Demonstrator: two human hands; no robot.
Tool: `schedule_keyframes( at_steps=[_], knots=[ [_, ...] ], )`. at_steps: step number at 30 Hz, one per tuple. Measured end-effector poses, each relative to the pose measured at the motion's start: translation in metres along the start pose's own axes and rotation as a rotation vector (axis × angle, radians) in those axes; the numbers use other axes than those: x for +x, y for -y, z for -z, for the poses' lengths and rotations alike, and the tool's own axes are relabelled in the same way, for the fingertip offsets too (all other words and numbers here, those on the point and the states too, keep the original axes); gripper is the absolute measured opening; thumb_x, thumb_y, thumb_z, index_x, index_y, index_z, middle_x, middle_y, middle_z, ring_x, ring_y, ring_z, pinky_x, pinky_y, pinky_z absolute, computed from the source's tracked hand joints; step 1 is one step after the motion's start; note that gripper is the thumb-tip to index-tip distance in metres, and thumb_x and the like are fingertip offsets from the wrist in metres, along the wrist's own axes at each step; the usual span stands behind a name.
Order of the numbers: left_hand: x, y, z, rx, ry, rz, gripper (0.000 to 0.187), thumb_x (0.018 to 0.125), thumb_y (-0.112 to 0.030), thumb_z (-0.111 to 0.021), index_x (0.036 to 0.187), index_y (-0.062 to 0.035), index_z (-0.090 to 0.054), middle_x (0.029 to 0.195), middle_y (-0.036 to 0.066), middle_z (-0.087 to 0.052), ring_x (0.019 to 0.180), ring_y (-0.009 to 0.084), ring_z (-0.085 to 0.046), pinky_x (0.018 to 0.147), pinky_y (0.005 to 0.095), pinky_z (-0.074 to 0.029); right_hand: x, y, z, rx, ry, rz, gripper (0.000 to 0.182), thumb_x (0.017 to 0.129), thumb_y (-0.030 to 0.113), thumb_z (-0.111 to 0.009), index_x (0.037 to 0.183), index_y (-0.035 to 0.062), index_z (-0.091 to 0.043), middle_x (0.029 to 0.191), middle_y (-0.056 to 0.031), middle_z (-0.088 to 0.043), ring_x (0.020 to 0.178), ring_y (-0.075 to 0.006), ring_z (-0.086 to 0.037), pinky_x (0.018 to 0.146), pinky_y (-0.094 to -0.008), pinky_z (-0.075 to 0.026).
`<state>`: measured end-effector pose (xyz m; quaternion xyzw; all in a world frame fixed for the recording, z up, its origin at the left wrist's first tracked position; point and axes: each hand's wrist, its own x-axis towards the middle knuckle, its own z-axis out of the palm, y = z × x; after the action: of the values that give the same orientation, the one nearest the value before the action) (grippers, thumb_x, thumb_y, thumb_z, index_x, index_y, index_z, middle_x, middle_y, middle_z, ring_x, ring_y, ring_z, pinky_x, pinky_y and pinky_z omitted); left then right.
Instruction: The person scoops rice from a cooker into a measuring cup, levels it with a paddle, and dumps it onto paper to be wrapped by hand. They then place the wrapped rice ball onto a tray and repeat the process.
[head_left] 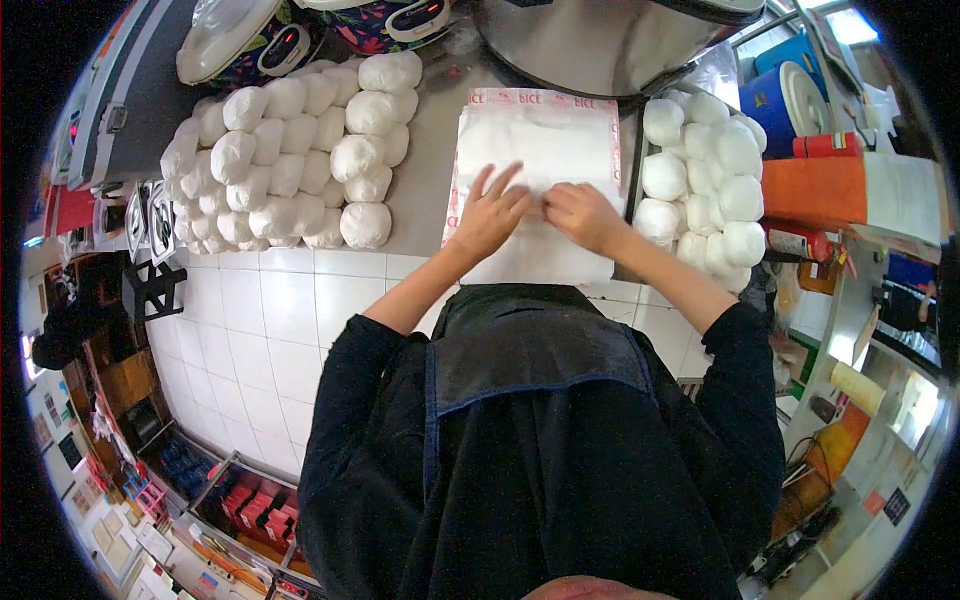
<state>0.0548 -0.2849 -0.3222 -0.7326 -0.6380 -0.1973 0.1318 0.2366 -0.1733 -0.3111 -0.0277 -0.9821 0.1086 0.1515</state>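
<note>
A stack of thin white wrapping sheets (540,140) with red printed edges lies on the steel counter in front of me. My left hand (490,215) rests on its near part with fingers spread. Beside it, my right hand (582,215) pinches at the top sheet, fingertips almost touching the left hand. Wrapped white round bundles are piled on both sides: a large heap (290,150) to the left and a smaller heap (705,180) to the right.
Rice cookers (250,40) and a large steel pot (610,40) stand at the back of the steel counter (425,190). A blue container (785,95) and an orange box (810,190) sit at the right. White tiles (260,320) cover the counter front below.
</note>
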Motion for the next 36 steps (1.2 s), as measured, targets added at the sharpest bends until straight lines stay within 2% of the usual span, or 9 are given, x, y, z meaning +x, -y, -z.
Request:
schedule_keyframes(
  at_steps=[2,8,16,22,24,26,30,32,36],
  knots=[
    [-0.015,0.019,-0.020,-0.333,0.169,-0.235,0.030,0.081,-0.015,-0.051,0.109,-0.0103,-0.055,0.111,0.008,-0.055,0.113,0.0228,-0.047,0.096,0.0396,-0.035,-0.013,0.015,0.000,0.059,-0.067,-0.062,0.027,0.069,0.015,-0.068,0.093,0.0066,-0.058,0.096,-0.0067,-0.055,0.093,-0.0234,-0.054,0.073,-0.0353,-0.044],
    [-0.043,0.038,-0.025,-0.625,0.091,-0.221,0.032,0.077,-0.012,-0.064,0.107,-0.0047,-0.057,0.105,0.009,-0.061,0.095,0.0268,-0.058,0.079,0.0347,-0.049,-0.053,0.010,-0.020,0.112,-0.177,-0.254,0.033,0.074,0.015,-0.062,0.106,0.0069,-0.056,0.087,-0.0100,-0.059,0.084,-0.0281,-0.056,0.075,-0.0374,-0.047],
    [0.006,0.043,-0.030,-0.799,0.624,0.694,0.038,0.061,-0.025,-0.076,0.089,-0.0026,-0.065,0.091,0.015,-0.065,0.086,0.0258,-0.063,0.071,0.0347,-0.050,-0.006,-0.019,-0.009,0.349,0.085,-0.923,0.035,0.073,0.011,-0.061,0.104,0.0026,-0.048,0.086,-0.0176,-0.063,0.078,-0.0360,-0.060,0.075,-0.0420,-0.047],
    [0.086,0.039,-0.023,-0.127,1.082,0.457,0.069,0.043,-0.034,-0.084,0.101,-0.0029,-0.061,0.101,0.016,-0.063,0.092,0.0304,-0.061,0.076,0.0410,-0.049,0.034,-0.027,-0.012,-0.118,0.299,-0.776,0.035,0.060,0.013,-0.069,0.092,0.0045,-0.056,0.080,-0.0145,-0.060,0.076,-0.0348,-0.059,0.074,-0.0389,-0.048],
    [0.084,0.035,-0.024,-0.053,1.030,0.314,0.066,0.041,-0.032,-0.084,0.097,-0.0058,-0.060,0.099,0.014,-0.062,0.090,0.0303,-0.059,0.076,0.0413,-0.048,0.033,-0.034,-0.015,-0.318,0.204,-0.599,0.029,0.059,0.014,-0.070,0.085,0.0049,-0.058,0.078,-0.0123,-0.060,0.074,-0.0342,-0.059,0.075,-0.0368,-0.049],
    [0.075,0.038,-0.019,-0.136,0.614,-0.167,0.056,0.043,-0.029,-0.084,0.088,-0.0070,-0.059,0.091,0.011,-0.060,0.087,0.0313,-0.058,0.077,0.0428,-0.047,0.025,-0.055,-0.015,0.042,0.204,-0.323,0.023,0.057,0.013,-0.071,0.076,0.0053,-0.061,0.074,-0.0105,-0.059,0.073,-0.0317,-0.058,0.072,-0.0355,-0.049],
    [0.031,0.048,-0.012,-0.872,0.419,0.035,0.026,0.063,-0.014,-0.075,0.080,-0.0059,-0.058,0.082,0.010,-0.058,0.077,0.0269,-0.059,0.068,0.0379,-0.048,-0.001,-0.036,-0.010,0.352,0.145,-0.468,0.025,0.058,0.014,-0.069,0.081,0.0068,-0.062,0.075,-0.0093,-0.058,0.074,-0.0270,-0.058,0.068,-0.0349,-0.048],
    [-0.003,0.034,-0.012,-0.715,0.145,0.015,0.018,0.068,-0.007,-0.069,0.081,-0.0043,-0.057,0.074,0.010,-0.055,0.070,0.0255,-0.059,0.062,0.0343,-0.048,-0.016,-0.014,-0.016,0.283,-0.081,-0.628,0.018,0.062,0.012,-0.064,0.080,0.0088,-0.063,0.077,-0.0089,-0.057,0.072,-0.0237,-0.058,0.065,-0.0328,-0.048],
    [-0.030,0.013,-0.021,-0.507,-0.076,0.053,0.016,0.071,-0.009,-0.066,0.085,-0.0058,-0.059,0.075,0.006,-0.059,0.066,0.0230,-0.059,0.060,0.0333,-0.049,-0.029,0.006,-0.038,-0.223,-0.316,-0.276,0.027,0.068,0.018,-0.063,0.093,0.0080,-0.062,0.090,-0.0011,-0.060,0.087,-0.0179,-0.057,0.068,-0.0319,-0.045]
  ],
)
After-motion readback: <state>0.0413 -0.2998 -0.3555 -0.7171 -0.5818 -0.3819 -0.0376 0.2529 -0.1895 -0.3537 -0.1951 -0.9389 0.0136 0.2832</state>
